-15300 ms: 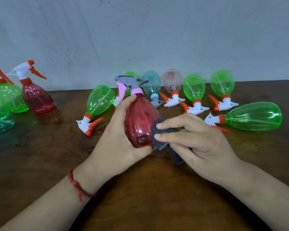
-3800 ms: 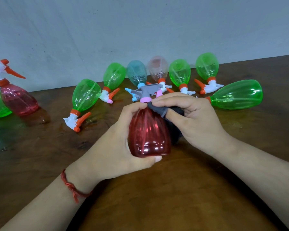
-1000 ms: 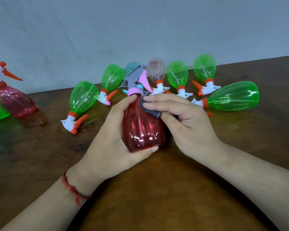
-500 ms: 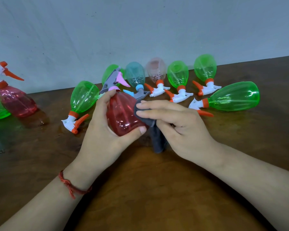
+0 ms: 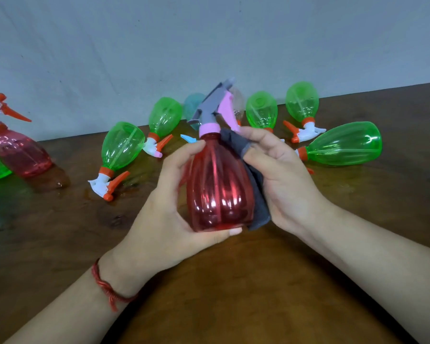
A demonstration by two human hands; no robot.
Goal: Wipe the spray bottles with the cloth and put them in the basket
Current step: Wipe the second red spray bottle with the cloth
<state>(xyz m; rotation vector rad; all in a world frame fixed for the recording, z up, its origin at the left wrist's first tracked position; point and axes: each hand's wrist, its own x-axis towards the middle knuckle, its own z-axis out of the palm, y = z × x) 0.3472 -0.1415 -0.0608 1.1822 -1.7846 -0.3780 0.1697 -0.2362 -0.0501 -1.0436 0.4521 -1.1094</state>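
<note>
A red spray bottle (image 5: 217, 189) with a grey and pink trigger head stands upright above the table's middle. My left hand (image 5: 169, 207) grips its body, thumb under the base. My right hand (image 5: 281, 175) holds a dark grey cloth (image 5: 255, 184) against the bottle's right side and shoulder, fingers curled over the cloth near the pink collar. No basket is in view.
Several green bottles (image 5: 122, 145) lie on the wooden table (image 5: 233, 294) behind my hands, with a teal one (image 5: 193, 105) partly hidden. A large green bottle (image 5: 345, 144) lies at right. A red bottle (image 5: 20, 150) stands at far left near the wall.
The red bottle has swung from a leftward tilt back to upright and moved right. My right hand with the cloth has risen to the bottle's shoulder.
</note>
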